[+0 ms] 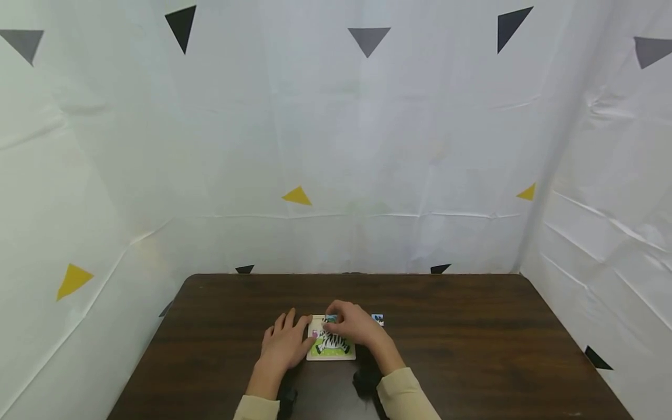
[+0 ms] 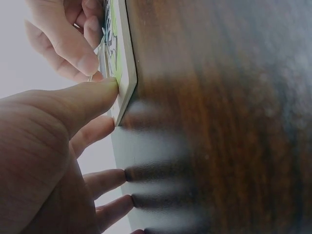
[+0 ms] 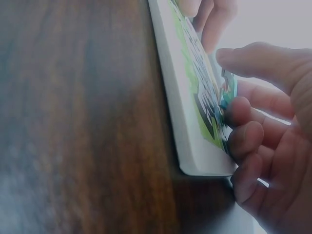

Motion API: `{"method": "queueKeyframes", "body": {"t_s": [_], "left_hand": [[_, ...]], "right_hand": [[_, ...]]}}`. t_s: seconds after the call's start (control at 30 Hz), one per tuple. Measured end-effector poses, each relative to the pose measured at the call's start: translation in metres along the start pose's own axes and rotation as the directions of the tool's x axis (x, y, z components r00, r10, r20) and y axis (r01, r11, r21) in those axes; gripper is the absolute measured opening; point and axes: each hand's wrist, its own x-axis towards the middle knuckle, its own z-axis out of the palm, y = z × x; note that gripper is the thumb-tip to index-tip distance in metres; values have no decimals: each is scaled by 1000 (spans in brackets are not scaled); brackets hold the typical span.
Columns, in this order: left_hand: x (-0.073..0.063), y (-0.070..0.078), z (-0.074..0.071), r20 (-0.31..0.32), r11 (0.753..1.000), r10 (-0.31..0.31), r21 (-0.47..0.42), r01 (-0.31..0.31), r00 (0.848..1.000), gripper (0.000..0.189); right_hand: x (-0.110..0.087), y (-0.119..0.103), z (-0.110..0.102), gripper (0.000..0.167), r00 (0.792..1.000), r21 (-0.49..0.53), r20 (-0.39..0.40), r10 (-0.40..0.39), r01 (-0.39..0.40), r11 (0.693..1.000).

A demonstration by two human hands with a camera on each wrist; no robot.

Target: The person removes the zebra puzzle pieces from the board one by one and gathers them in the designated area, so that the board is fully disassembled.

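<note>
A small square jigsaw puzzle board [image 1: 308, 353] with a pale rim and a zebra picture on green lies on the table. My left hand [image 1: 283, 345] is at its left side, the thumb resting on the rim. In the left wrist view, the other fingers [image 2: 105, 180] of that hand spread out, tips against the tabletop and the board's corner. Over the board's upper part, my right hand [image 1: 358, 325] pinches a blue-green puzzle piece [image 3: 229, 87] between thumb and fingers. The piece stands tilted against the board; whether it is seated is hidden by the fingers.
Another puzzle piece [image 1: 378, 319], blue with black and white, lies just right of the board, partly behind the right hand. The dark wooden table [image 1: 472, 350] extends to both sides. White sheeting [image 1: 336, 146] with grey, black and yellow triangles surrounds it.
</note>
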Motion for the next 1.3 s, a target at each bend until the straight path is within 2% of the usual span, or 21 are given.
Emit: {"method": "queueKeyframes", "body": {"t_s": [0.33, 0.57, 0.87, 1.0, 1.17, 1.3], "left_hand": [[2, -1, 2, -17, 1000, 6, 18, -6, 1000, 58], [6, 3, 1, -15, 1000, 1, 7, -1, 1000, 58], [13, 7, 5, -20, 1000, 15, 14, -14, 1000, 58], [15, 7, 5, -26, 1000, 6, 15, -6, 1000, 58], [13, 7, 5, -14, 1000, 4, -5, -4, 1000, 57], [13, 3, 6, -24, 999, 28, -25, -29, 999, 58]], "right_hand": [[-1, 3, -1, 40, 999, 18, -1, -44, 44, 999], [2, 10, -4, 41, 998, 46, -20, -64, 65, 997], [-6, 8, -18, 40, 989, 141, -133, -60, 79, 987], [-14, 3, -29, 39, 979, 123, -190, -73, 97, 988], [-28, 4, -42, 39, 965, 93, -258, -58, 84, 992], [-40, 4, -57, 38, 960, 55, -273, -61, 79, 995]]}}
